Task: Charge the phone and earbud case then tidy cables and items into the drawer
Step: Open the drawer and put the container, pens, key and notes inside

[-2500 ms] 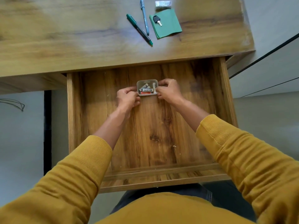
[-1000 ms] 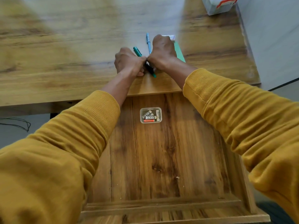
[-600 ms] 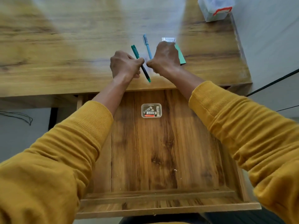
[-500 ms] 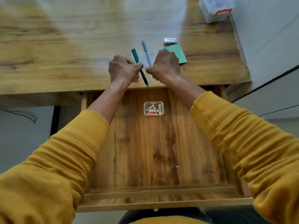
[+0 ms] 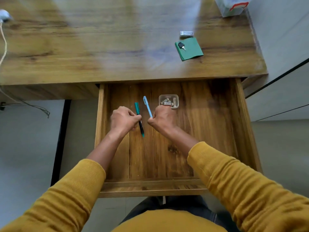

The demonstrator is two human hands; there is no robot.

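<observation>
Wooden desk above its open drawer, grey floor around.

Mustard-yellow ribbed knit top w/ long sleeves, cuffs pushed partway up forearms; dark trousers below hem; bare hands, no rings/watch.

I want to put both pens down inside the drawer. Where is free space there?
Bare drawer floor lies right of the battery tray and all along the near front wall. The left strip beside the left hand is narrower. Crowded: the middle back, around the tray and right hand.
</observation>
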